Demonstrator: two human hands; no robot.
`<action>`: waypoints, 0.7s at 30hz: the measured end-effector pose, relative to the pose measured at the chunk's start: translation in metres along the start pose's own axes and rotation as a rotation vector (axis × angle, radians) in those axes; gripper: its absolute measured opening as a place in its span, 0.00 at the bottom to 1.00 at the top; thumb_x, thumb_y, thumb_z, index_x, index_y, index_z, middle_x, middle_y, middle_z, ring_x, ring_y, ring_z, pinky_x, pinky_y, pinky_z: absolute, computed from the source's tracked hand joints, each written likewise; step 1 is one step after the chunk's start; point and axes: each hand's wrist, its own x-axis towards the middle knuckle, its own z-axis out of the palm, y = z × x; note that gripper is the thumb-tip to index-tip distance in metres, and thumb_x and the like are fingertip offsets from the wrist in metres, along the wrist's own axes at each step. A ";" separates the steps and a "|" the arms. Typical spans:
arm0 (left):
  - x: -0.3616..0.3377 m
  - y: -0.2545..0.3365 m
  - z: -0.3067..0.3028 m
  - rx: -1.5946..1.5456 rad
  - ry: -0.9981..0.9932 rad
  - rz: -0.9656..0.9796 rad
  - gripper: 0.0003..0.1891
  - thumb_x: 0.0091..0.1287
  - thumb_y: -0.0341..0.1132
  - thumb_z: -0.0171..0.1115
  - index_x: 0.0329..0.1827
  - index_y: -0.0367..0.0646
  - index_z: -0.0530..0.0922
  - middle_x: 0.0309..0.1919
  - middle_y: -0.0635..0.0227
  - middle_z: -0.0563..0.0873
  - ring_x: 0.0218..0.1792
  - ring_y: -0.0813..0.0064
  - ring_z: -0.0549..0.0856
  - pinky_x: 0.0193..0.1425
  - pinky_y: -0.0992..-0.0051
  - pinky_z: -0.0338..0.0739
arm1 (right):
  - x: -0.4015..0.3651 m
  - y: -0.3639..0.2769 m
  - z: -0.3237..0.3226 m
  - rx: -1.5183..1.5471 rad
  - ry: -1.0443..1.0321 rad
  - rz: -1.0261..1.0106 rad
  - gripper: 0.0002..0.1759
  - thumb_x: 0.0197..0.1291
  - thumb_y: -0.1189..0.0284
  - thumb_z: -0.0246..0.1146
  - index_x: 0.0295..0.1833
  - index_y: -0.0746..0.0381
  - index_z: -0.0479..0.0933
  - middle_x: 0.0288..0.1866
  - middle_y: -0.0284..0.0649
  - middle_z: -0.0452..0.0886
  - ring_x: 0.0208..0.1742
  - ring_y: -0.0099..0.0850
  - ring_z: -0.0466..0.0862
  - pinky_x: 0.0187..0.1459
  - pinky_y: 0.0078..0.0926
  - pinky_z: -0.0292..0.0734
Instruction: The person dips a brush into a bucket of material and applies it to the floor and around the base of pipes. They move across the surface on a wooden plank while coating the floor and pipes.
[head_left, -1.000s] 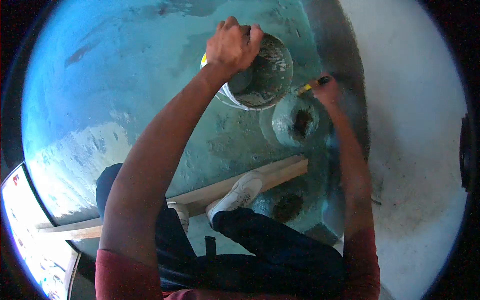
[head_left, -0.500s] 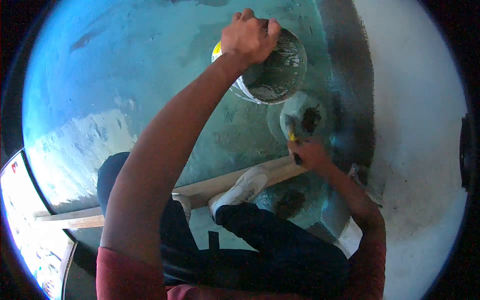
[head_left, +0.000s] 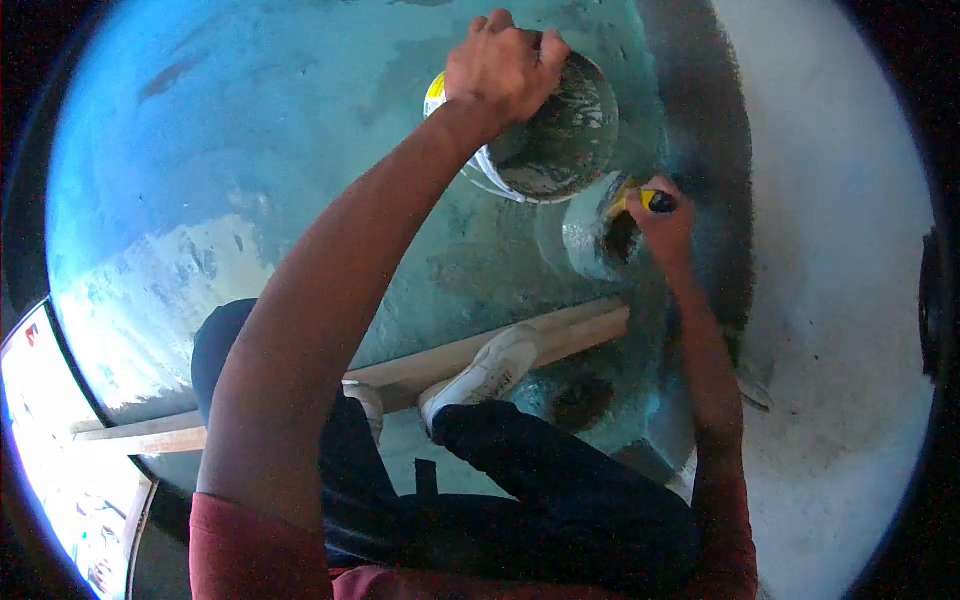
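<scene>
Wet teal cement surface, wooden plank under white shoe, mortar-smeared bucket at top centre, left hand clamped on its rim, right hand just beside the bucket, closed around yellow-handled tool, hands apart.

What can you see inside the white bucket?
Grey, cement-like smears coat the inside of the bucket. The left hand holds its rim and covers part of the inside.

bucket rim hidden under left hand, tool head indistinct beside right hand, plank middle under shoe
</scene>
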 end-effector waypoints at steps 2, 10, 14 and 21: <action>0.003 -0.010 0.005 0.050 -0.104 0.008 0.22 0.68 0.49 0.47 0.52 0.41 0.75 0.49 0.48 0.75 0.54 0.47 0.73 0.56 0.53 0.70 | -0.005 0.022 -0.003 0.025 0.066 -0.095 0.10 0.49 0.76 0.70 0.32 0.62 0.74 0.26 0.32 0.75 0.31 0.21 0.76 0.36 0.23 0.72; 0.005 -0.007 0.004 -0.007 -0.092 -0.064 0.22 0.70 0.47 0.48 0.49 0.32 0.72 0.47 0.45 0.74 0.52 0.45 0.73 0.56 0.53 0.69 | -0.122 0.044 -0.018 -0.349 -0.378 -0.427 0.13 0.50 0.74 0.68 0.42 0.61 0.76 0.36 0.44 0.80 0.33 0.37 0.82 0.35 0.30 0.76; 0.003 -0.007 0.006 0.026 -0.066 -0.009 0.22 0.70 0.46 0.49 0.44 0.31 0.75 0.45 0.45 0.75 0.50 0.45 0.75 0.55 0.53 0.70 | -0.139 0.046 -0.023 -0.379 -0.461 -0.405 0.15 0.49 0.74 0.68 0.45 0.60 0.76 0.39 0.47 0.81 0.35 0.43 0.82 0.36 0.35 0.77; 0.002 -0.004 0.005 -0.007 -0.063 0.061 0.21 0.69 0.44 0.49 0.41 0.31 0.77 0.45 0.45 0.74 0.51 0.47 0.74 0.56 0.53 0.69 | -0.063 0.019 -0.009 0.103 -0.190 -0.139 0.10 0.50 0.74 0.70 0.36 0.64 0.77 0.33 0.34 0.80 0.36 0.21 0.77 0.40 0.25 0.74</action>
